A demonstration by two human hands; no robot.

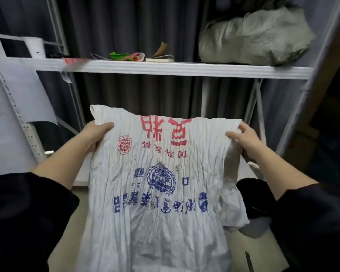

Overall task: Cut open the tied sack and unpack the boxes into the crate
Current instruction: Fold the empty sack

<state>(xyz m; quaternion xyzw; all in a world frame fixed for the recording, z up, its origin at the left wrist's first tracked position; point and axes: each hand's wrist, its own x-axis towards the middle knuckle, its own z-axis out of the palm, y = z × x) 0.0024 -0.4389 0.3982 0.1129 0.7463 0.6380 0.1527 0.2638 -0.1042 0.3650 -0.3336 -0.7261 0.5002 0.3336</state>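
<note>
Dark curtains hang behind a white metal shelf [165,68] where a bulging grey sack [253,38] sits at far right, apart from a book [159,59] and green scraps [119,55]. Nearer, a person holds a limp white printed sack [157,183] upside down by its far corners, left hand [95,135] and right hand [243,139] each curled tight on a corner, apparently so any remaining boxes drop out. It hangs flat, seemingly emptied. No crate or boxes are visible.
</note>
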